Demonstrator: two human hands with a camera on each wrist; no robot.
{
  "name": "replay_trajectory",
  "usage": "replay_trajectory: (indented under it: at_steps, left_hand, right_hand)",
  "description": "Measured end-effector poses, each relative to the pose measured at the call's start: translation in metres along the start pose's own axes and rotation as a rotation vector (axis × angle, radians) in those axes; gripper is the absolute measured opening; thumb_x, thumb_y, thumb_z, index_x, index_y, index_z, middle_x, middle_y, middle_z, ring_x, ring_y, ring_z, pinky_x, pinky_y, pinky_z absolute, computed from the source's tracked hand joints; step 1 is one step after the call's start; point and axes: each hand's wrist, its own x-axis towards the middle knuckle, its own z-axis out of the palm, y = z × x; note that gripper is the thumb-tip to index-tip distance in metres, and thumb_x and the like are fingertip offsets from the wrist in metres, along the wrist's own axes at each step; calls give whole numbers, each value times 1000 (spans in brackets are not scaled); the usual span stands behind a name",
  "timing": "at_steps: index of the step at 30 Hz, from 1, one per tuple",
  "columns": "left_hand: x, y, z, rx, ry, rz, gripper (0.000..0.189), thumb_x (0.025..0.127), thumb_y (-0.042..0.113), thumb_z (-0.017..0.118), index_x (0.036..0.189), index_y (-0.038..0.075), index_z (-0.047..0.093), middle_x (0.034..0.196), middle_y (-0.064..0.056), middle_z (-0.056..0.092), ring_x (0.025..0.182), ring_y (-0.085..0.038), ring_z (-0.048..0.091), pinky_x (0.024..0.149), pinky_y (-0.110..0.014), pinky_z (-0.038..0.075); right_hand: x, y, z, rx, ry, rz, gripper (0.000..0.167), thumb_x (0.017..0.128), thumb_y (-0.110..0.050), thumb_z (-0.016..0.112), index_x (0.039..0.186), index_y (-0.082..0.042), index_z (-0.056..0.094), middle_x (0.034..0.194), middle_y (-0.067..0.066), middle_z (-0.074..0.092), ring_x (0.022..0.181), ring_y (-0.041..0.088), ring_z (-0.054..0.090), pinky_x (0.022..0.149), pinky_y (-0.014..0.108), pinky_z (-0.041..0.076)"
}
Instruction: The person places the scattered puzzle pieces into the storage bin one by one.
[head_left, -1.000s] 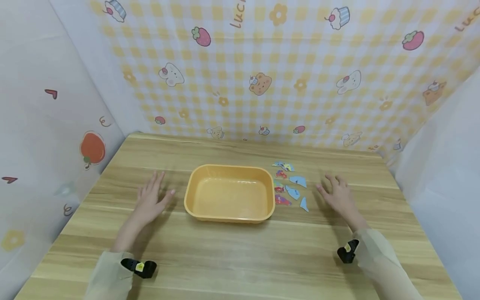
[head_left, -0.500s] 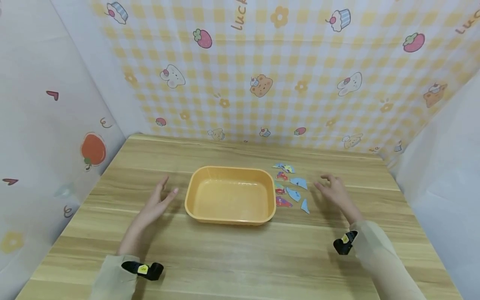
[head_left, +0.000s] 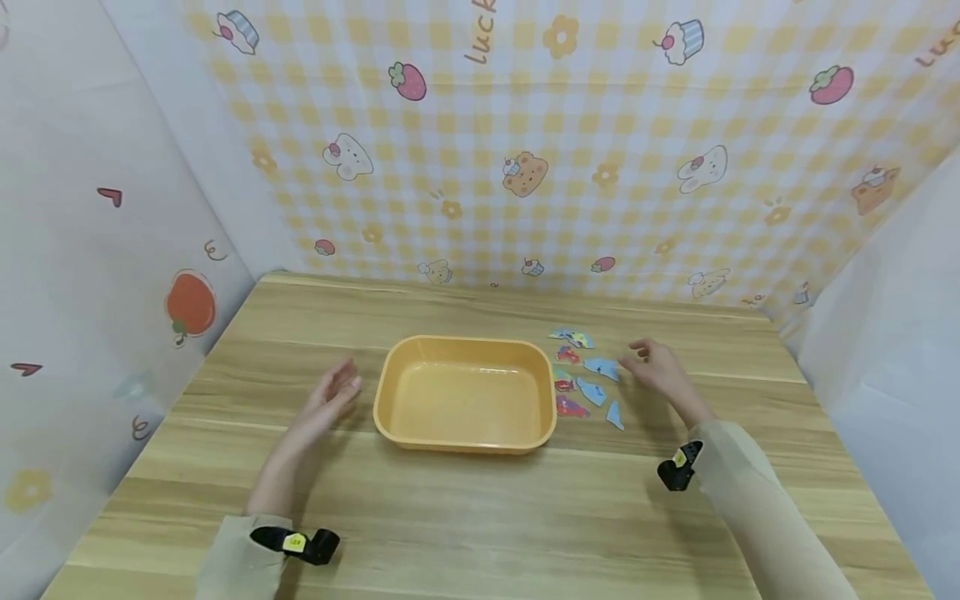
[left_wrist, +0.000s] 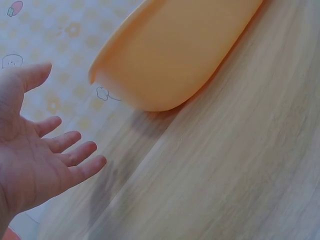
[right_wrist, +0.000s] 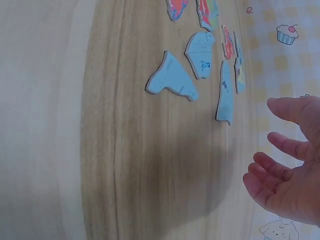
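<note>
My left hand (head_left: pixel 328 398) hovers just left of the yellow plastic tray (head_left: pixel 465 404), apart from it. In the left wrist view the palm (left_wrist: pixel 35 165) faces the tray's side, fingers spread and holding nothing. On the tray's right lie several flat, irregular puzzle pieces, some light blue (head_left: pixel 591 391), others red and purple (head_left: pixel 572 407). My right hand (head_left: pixel 654 365) is above the table beside the rightmost blue piece (head_left: pixel 602 368). Its fingers are loosely bent with nothing between them. In the right wrist view its shadow falls on the wood near a pale blue piece (right_wrist: pixel 172 77).
A wood-grain table (head_left: pixel 465 525) carries everything. Behind it hangs a yellow checked cloth (head_left: pixel 480 200), with white sheets (head_left: pixel 82 250) at both sides. Black wrist cameras (head_left: pixel 296 543) sit on both sleeves.
The left hand has turned from palm-down to thumb-up and shifted slightly right. The right hand has moved left toward the puzzle pieces, its fingers bending more. Tray and pieces stay put.
</note>
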Motion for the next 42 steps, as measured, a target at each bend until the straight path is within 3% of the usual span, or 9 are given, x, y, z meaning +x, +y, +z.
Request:
replay_trajectory:
  at_steps: [8, 24, 33, 38, 42]
  left_hand:
    - [3, -4, 9, -120, -33, -24, 67, 95, 23, 46, 146, 4, 5, 152, -20, 10, 136, -39, 20, 108, -50, 28]
    - [10, -13, 23, -158, -42, -62, 62, 94, 22, 49, 144, 6, 17, 149, -17, 22, 134, -33, 25, 107, -49, 29]
    - [10, -17, 25, -158, -5, -94, 59, 93, 22, 50, 143, 4, 23, 146, -17, 28, 129, -26, 33, 100, -33, 41]
    - [10, -18, 27, -166, 25, -116, 56, 93, 21, 50, 141, 1, 27, 143, -19, 33, 112, -9, 48, 90, -20, 45]
    - [8, -16, 29, -172, 43, -118, 55, 93, 21, 50, 139, -2, 30, 141, -21, 35, 101, -2, 51, 85, -16, 46]
  right_hand:
    - [8, -12, 2, 10, -13, 0, 51, 93, -25, 50, 128, 11, 39, 128, 38, 40, 117, 48, 40, 96, 55, 39]
    - [29, -24, 8, 65, -15, 44, 50, 92, -24, 49, 128, 11, 41, 128, 36, 41, 117, 46, 41, 96, 51, 40]
    - [39, -30, 17, 123, -54, 69, 49, 92, -20, 51, 128, 10, 40, 127, 33, 41, 115, 42, 43, 95, 49, 41]
    - [45, -30, 23, 129, -45, 45, 47, 91, -18, 53, 125, 12, 42, 121, 32, 45, 106, 38, 48, 87, 44, 46]
    - [51, -31, 28, 128, -27, 52, 45, 90, -18, 55, 123, 11, 44, 118, 29, 48, 101, 35, 50, 83, 39, 47]
